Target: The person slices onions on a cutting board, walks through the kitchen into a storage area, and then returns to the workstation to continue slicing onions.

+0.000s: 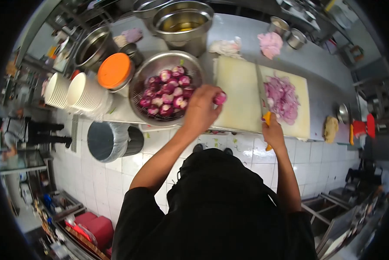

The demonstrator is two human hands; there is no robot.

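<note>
My left hand (204, 107) is closed on a peeled red onion (220, 98), between the bowl and the cutting board. Just left of it, a metal colander-like bowl (136, 82) holds several more peeled red onions (168, 90). My right hand (273, 132) grips the yellow handle of a knife (260, 84). The blade points away from me and lies over the white cutting board (235, 93), along the left side of a heap of sliced red onion (283, 97).
Behind the bowl stands a large steel pot (183, 37) with yellowish liquid. An orange-lidded container (114, 70) and stacked white cups (85, 92) are at the left. Cloths (270, 44) lie at the back. A lined bin (105, 141) stands below the counter, and people are at both sides.
</note>
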